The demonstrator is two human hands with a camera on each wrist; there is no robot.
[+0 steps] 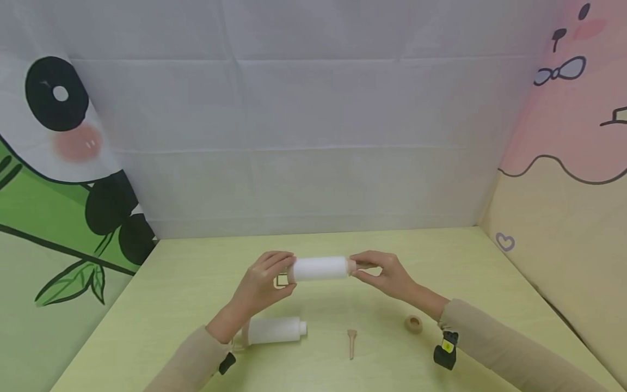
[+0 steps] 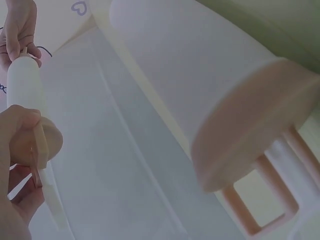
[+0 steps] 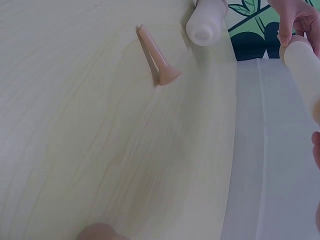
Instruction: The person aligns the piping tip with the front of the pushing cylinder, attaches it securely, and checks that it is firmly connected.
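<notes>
A white cylinder with beige ends is held level above the table between both hands. My left hand grips its wider beige end, where a small frame-like piece juts out. At the narrow right end, my right hand pinches a beige part between thumb and fingers. A second, similar white cylinder lies on the table below the left hand; in the left wrist view its beige base shows prongs. Between the hands on the tabletop lies a beige tee-shaped peg.
A beige ring with a hole rests on the table under the right forearm. The pale wooden table meets a white cloth backdrop behind. Printed cartoon cloths stand at the left and right sides.
</notes>
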